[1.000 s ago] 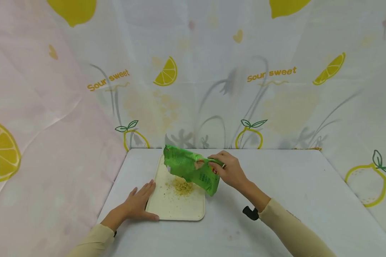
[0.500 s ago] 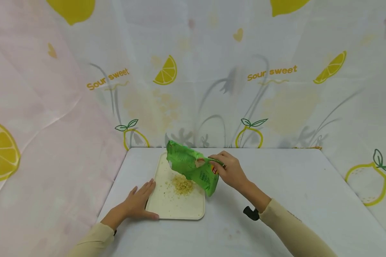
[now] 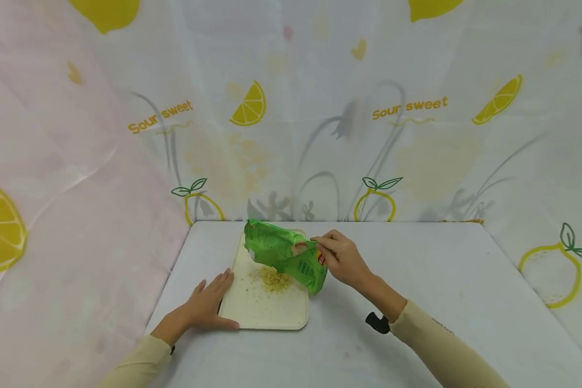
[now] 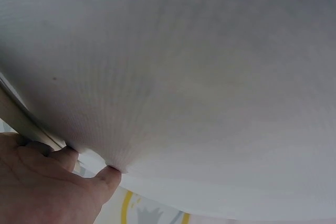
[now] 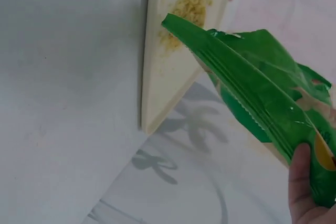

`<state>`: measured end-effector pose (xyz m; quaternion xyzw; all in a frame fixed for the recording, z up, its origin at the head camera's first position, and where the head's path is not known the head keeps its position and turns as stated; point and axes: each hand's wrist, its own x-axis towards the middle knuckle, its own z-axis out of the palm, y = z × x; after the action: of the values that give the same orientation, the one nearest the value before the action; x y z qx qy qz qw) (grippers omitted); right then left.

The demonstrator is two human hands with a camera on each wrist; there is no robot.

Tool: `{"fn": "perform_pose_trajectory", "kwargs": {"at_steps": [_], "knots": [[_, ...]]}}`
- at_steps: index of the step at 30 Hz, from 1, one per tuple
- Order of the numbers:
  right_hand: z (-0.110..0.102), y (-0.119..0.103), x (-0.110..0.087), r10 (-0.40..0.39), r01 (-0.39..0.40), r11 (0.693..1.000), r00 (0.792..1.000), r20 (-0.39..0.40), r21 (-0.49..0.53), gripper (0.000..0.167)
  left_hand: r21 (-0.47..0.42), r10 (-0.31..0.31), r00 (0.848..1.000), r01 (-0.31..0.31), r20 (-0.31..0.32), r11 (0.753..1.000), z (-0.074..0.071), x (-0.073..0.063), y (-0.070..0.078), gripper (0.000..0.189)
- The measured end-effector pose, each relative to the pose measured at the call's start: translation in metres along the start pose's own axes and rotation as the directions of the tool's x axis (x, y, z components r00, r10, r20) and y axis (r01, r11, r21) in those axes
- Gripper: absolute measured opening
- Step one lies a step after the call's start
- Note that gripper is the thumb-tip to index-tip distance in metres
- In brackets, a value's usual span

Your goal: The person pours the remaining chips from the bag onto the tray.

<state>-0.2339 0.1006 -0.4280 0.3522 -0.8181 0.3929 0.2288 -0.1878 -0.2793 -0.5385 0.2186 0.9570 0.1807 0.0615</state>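
A cream rectangular tray (image 3: 267,315) lies on the white table, bearing a small heap of yellow crumbs (image 3: 275,280) with bits scattered round it. Over the tray's right and far part, my right hand (image 3: 343,257) pinches a green chip bag (image 3: 281,249) by its edge. The bag is torn and tilted, and its far end hangs over the tray. In the right wrist view the thumb presses on the bag's green film (image 5: 252,85). My left hand (image 3: 206,304) rests with fingers spread along the tray's left edge, thumb at the near corner.
The white table (image 3: 407,280) reaches back to a fabric backdrop (image 3: 300,145) printed with lemons. A pinkish cloth wall (image 3: 77,226) stands at the left. A black wrist piece (image 3: 377,322) sticks out beneath the right forearm.
The bag's far end rises slightly, then swings back down and to the left over the tray. My left hand stays on the tray edge.
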Motion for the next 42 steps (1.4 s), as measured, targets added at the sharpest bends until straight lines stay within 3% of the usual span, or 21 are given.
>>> {"fn": "perform_pose_trajectory", "kwargs": {"at_steps": [4, 10, 14, 16, 22, 28, 32, 35, 39, 42], "knots": [[-0.004, -0.001, 0.006, -0.033, 0.034, 0.999, 0.996, -0.078, 0.010, 0.021, 0.009, 0.001, 1.000, -0.001, 0.010, 1.000, -0.006, 0.000, 0.003, 0.132], [-0.002, -0.003, 0.007, 0.042, -0.043, 0.999, 0.997, 0.063, 0.002, 0.021, 0.049, -0.033, 0.998, 0.031, 0.045, 0.998, -0.016, 0.003, 0.007, 0.132], [-0.001, -0.003, 0.007, 0.057, -0.056, 0.998, 0.997, 0.056, -0.006, 0.020, 0.064, -0.041, 0.998, 0.038, 0.050, 0.997, -0.014, 0.004, 0.005, 0.133], [-0.002, -0.002, 0.008, 0.042, -0.042, 0.999, 0.999, 0.034, -0.020, 0.020, 0.067, -0.045, 0.998, 0.041, 0.053, 0.997, -0.016, 0.004, 0.006, 0.134], [-0.003, -0.005, 0.009, 0.004, -0.001, 1.000, 0.992, -0.128, 0.026, 0.021, 0.062, -0.041, 0.998, 0.038, 0.049, 0.997, -0.019, 0.003, 0.006, 0.135], [0.006, -0.005, 0.002, 0.073, -0.073, 0.997, 0.997, -0.037, 0.000, 0.020, 0.027, -0.004, 1.000, 0.003, 0.020, 1.000, -0.014, -0.003, 0.003, 0.132], [0.010, -0.006, -0.002, 0.092, -0.092, 0.996, 0.996, 0.001, -0.011, 0.021, 0.021, -0.028, 0.999, 0.027, 0.040, 0.999, -0.009, -0.008, 0.002, 0.133], [0.009, -0.006, -0.002, 0.044, -0.045, 0.999, 0.997, -0.059, -0.018, 0.021, 0.021, -0.043, 0.998, 0.042, 0.052, 0.999, -0.007, -0.008, 0.001, 0.134], [0.005, -0.008, 0.000, 0.017, -0.013, 1.000, 0.977, -0.213, 0.018, 0.021, 0.028, -0.034, 0.997, 0.032, 0.064, 0.999, -0.006, -0.005, 0.003, 0.133], [0.008, -0.009, -0.004, 0.070, -0.061, 0.997, 0.981, -0.182, 0.054, 0.022, 0.038, -0.036, 0.997, 0.033, 0.075, 0.999, -0.008, -0.003, 0.006, 0.133]]}}
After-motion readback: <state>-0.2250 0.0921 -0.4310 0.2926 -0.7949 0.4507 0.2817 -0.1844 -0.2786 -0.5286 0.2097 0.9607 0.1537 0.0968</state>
